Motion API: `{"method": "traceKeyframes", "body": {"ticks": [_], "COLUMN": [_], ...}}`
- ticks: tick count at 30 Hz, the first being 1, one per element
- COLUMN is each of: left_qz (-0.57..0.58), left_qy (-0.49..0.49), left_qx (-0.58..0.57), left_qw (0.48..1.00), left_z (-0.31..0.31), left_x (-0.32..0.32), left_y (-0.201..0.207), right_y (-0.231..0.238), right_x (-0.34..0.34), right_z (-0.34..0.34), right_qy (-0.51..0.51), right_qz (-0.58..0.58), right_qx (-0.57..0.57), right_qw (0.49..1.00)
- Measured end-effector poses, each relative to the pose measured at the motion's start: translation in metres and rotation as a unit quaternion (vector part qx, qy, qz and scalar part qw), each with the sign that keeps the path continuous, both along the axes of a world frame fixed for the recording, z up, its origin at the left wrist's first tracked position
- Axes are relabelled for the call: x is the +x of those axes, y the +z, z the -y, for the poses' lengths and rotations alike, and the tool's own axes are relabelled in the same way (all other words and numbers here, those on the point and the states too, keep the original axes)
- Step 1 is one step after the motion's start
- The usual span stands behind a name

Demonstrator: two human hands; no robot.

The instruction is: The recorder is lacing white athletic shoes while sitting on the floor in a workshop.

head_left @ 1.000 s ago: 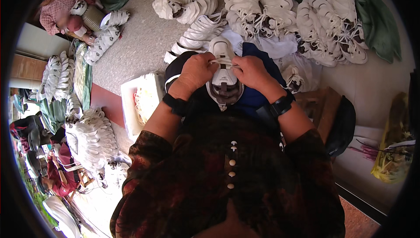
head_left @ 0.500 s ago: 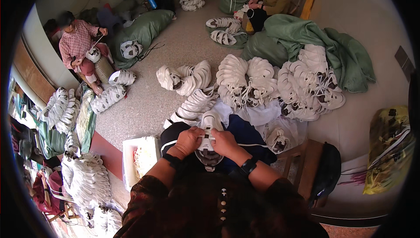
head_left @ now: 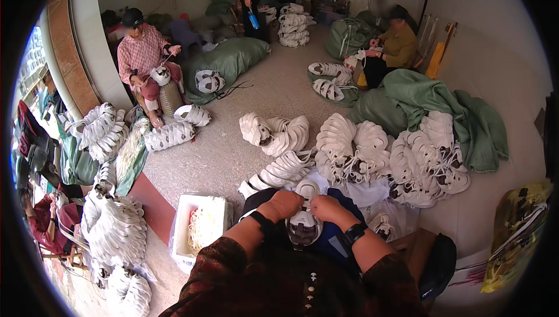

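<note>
A white shoe upper (head_left: 305, 219) with a dark mesh toe lies in my lap, its toe end toward me. My left hand (head_left: 285, 204) is closed at the left side of its lacing opening. At the right side, my right hand (head_left: 329, 208) is closed with the fingers curled in. Whatever thin thing the fingers pinch is too small to make out. Dark blue cloth (head_left: 340, 236) covers my lap beneath the upper.
Left of my lap stands a white box (head_left: 181, 224) of cream laces. Stacked shoe uppers (head_left: 279, 171) lie ahead, others (head_left: 113, 224) at far left. Green sacks (head_left: 384, 107) rest behind. A wooden stool (head_left: 416, 247) is at my right. Several people sit or stand around the room.
My hands have moved slightly apart, from the middle of the upper's opening to its two sides. The view has shifted, so the room sits lower and further right in the picture.
</note>
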State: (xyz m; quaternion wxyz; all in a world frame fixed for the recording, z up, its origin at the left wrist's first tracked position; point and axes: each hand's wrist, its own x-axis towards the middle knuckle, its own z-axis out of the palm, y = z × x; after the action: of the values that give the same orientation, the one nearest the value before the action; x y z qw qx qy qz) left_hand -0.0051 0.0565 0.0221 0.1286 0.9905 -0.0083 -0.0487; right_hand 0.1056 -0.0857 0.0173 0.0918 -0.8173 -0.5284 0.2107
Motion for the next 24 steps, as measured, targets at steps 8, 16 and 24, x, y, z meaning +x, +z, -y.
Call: {"method": "traceKeyframes", "body": {"ticks": [8,16,24], "left_qz": [0.096,0.198,0.183], "left_qy": [0.019,0.103,0.163], "left_qx": [0.001,-0.301,-0.296], "left_qw": [0.995,0.927,0.923], "left_z": [0.010,0.005,-0.009], "left_x": [-0.009,-0.024,-0.015], "left_y": [-0.015,-0.046,-0.028], "right_y": [-0.004,-0.030,-0.024], "right_x": [-0.012,-0.007,-0.002], "right_z": [0.021,0.044,0.035], "right_qy": [0.078,0.191,0.193], "right_qz": [0.185,0.276,0.253], "right_qx": [0.115,0.208,0.200], "right_qw": [0.973,0.919,0.927]}}
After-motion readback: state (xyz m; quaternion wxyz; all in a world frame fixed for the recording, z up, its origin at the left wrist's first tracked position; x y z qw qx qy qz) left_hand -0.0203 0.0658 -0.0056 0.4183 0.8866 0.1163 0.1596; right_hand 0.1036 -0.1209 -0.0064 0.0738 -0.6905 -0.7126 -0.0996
